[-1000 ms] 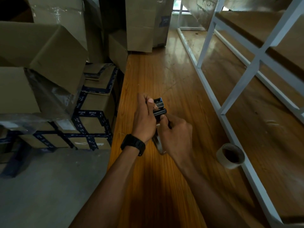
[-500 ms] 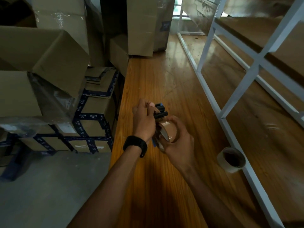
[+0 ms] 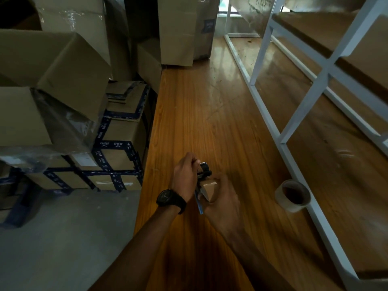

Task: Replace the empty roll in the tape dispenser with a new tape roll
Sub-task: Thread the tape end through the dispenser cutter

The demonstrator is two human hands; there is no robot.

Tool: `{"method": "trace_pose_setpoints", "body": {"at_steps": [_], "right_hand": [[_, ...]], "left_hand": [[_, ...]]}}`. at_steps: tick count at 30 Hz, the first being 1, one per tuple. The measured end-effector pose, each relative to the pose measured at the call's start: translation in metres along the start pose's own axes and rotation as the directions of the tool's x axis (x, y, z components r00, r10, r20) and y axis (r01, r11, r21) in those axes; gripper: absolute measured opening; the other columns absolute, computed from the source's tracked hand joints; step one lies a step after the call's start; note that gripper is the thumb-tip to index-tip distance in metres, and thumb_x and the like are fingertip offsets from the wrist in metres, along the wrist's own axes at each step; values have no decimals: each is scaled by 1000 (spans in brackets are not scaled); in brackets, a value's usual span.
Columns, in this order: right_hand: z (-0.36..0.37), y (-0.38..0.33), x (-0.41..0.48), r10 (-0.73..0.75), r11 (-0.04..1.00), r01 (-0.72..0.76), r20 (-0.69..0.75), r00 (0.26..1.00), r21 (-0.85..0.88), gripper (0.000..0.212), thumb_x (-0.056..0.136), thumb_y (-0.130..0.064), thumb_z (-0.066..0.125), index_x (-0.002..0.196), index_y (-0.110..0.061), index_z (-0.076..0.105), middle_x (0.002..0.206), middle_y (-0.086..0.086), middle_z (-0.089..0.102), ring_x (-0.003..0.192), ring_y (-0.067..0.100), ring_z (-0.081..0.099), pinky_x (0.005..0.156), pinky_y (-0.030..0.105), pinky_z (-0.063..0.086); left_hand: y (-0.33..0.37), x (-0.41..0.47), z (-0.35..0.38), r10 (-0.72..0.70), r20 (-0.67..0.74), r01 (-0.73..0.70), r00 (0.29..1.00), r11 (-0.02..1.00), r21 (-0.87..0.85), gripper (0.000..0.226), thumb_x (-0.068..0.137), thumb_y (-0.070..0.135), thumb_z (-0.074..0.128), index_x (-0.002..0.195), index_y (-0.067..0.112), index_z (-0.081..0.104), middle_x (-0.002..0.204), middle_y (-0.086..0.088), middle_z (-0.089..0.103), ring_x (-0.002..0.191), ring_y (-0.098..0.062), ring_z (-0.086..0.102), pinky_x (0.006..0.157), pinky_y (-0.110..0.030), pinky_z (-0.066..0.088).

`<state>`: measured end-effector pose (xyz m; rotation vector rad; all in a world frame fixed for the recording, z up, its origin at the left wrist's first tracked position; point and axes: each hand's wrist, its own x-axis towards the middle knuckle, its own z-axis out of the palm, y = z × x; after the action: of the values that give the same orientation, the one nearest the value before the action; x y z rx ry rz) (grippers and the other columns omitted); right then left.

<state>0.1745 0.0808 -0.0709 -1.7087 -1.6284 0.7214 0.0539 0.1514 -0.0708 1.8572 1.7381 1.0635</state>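
Observation:
A black tape dispenser (image 3: 204, 170) with a blue handle edge is held just above the wooden table (image 3: 210, 114). My left hand (image 3: 184, 175) grips its front end near the cutter. My right hand (image 3: 220, 198) wraps around the brown tape roll (image 3: 210, 189) that sits in the dispenser, fingers curled over it. A nearly bare cardboard tape core (image 3: 293, 195) lies on the table to the right, beside the white frame.
A white metal shelf frame (image 3: 279, 131) runs along the table's right side. Stacked cardboard boxes (image 3: 117, 152) with blue tape stand left of the table, over a grey floor (image 3: 63, 238). Tall boxes (image 3: 184, 30) block the table's far end.
The brown roll has come into view under my right hand, which was covering the dispenser a second ago. Both hands and the dispenser sit slightly lower in view.

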Motion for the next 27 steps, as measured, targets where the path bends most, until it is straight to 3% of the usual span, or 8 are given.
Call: {"method": "trace_pose_setpoints", "body": {"at_steps": [3,6,10,14,17,20,24,27], "right_hand": [[-3,6,-3,-9,997,5,-49,999,-79,65,81,-35,79,133,-33,41,138,-3,40,105,2,47,70,10,43],[-8,16,-3,-45,990,27,-130,991,-136,62,83,-37,76,137,-25,48,147,3,26,121,15,46,85,31,56],[-17,34,7,90,985,-71,-115,989,159,67,85,-40,74,142,-21,43,144,4,37,122,21,49,87,37,57],[-15,39,0,-64,996,50,-201,977,-76,55,89,-51,63,135,-26,48,147,1,38,134,20,39,102,39,46],[2,40,-14,-81,978,45,-171,982,-204,82,77,-75,59,140,-25,44,143,-1,50,132,18,45,106,37,42],[17,48,-8,62,994,-65,-33,998,-85,106,66,-83,61,149,-25,28,149,-2,46,135,18,45,105,45,47],[17,67,14,14,985,-14,-5,1000,-170,75,73,-70,60,133,-25,49,130,-3,59,121,18,56,98,44,51],[10,69,18,-83,953,88,27,996,-288,55,78,-70,54,102,-22,65,109,-5,66,108,15,59,99,45,45]], "left_hand": [[-1,3,-6,-2,-2,2,1000,1000,10,8,102,19,49,99,14,55,89,3,60,74,-12,57,54,-19,40],[-3,4,-10,14,6,-14,1000,1000,-14,12,104,22,44,105,15,54,95,0,62,76,-14,58,56,-28,48],[9,4,-11,15,117,-7,993,997,-71,16,107,28,35,107,16,46,84,-3,62,62,-14,56,48,-25,40],[19,8,-5,-26,110,26,994,1000,4,10,106,26,35,101,20,41,73,-3,57,51,-10,47,43,-22,34],[27,7,-3,-66,66,63,996,996,58,10,106,24,37,99,19,41,69,2,48,51,-9,44,43,-23,32],[37,5,-3,-74,56,69,996,994,85,11,105,23,38,99,16,44,69,5,48,53,-9,44,44,-23,31],[38,7,-9,-105,116,92,988,989,114,13,106,25,38,103,15,46,72,3,51,53,-8,45,44,-20,30],[34,16,-22,-112,192,88,975,988,130,14,103,31,46,101,19,54,78,4,59,62,-7,53,49,-21,34]]}}
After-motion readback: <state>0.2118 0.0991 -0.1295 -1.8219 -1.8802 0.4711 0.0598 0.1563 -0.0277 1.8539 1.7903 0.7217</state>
